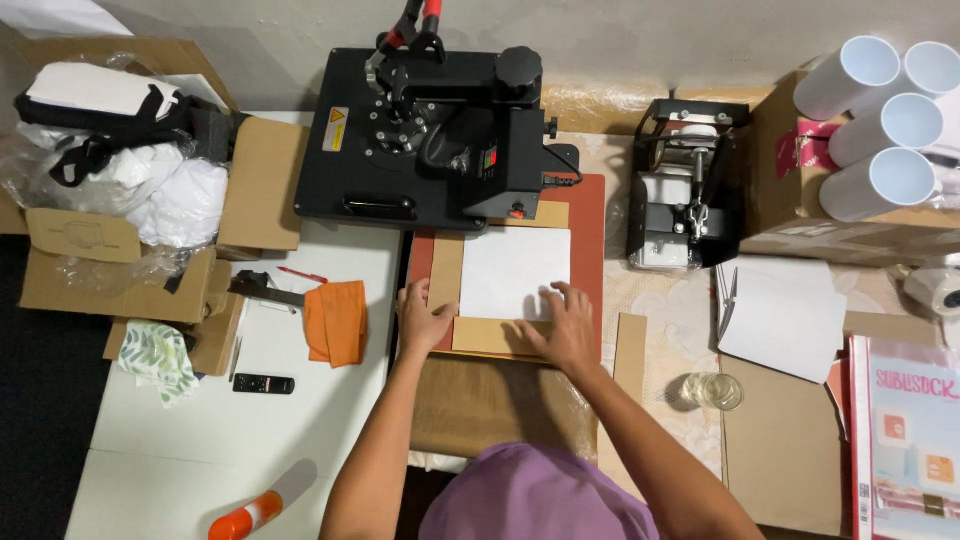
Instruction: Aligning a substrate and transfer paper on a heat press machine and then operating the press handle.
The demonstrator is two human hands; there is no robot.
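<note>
A white sheet (pixel 515 270) lies on a tan board (pixel 447 270), which rests on the red lower pad (pixel 590 250) of a black heat press (pixel 430 130). The press's upper plate is swung to the left. My left hand (pixel 422 318) lies flat on the board's near left corner. My right hand (pixel 562 325) presses flat on the sheet's near edge, fingers spread. Neither hand grips anything.
A smaller black press (pixel 688 185) stands right of the pad. White mugs (pixel 885 120) lie on a cardboard box at far right. White paper (pixel 780 315), a glass (pixel 715 390), an orange cloth (pixel 337 322), a remote (pixel 263 384) and cardboard boxes (pixel 120 270) surround the work area.
</note>
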